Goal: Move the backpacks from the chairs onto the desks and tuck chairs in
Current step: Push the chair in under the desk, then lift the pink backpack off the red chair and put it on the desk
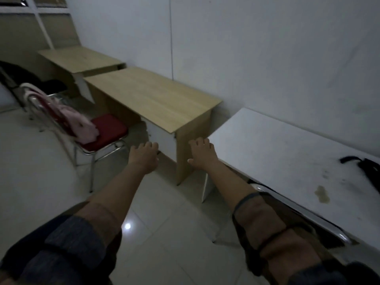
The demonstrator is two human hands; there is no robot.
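Right now I see both arms stretched forward over the tiled floor, sleeves pushed up past the forearms. My left hand hangs in the air with fingers loosely spread, holding nothing; my right hand does the same, just beside the near corner of the middle desk, which I use as my landmark. Whether either hand touches that desk, I cannot tell.

To the right of the middle desk stands a white desk against the wall. A black backpack lies on it at the frame's edge, only partly in view, and a chrome chair back shows at its front edge, the chair pushed underneath.

To the left of the middle desk stands a red-seated chair, pulled out from it, with a pink backpack leaning on its backrest and seat.

Beyond the middle desk sits another wooden desk, with a dark chair in front holding something black that I cannot make out.
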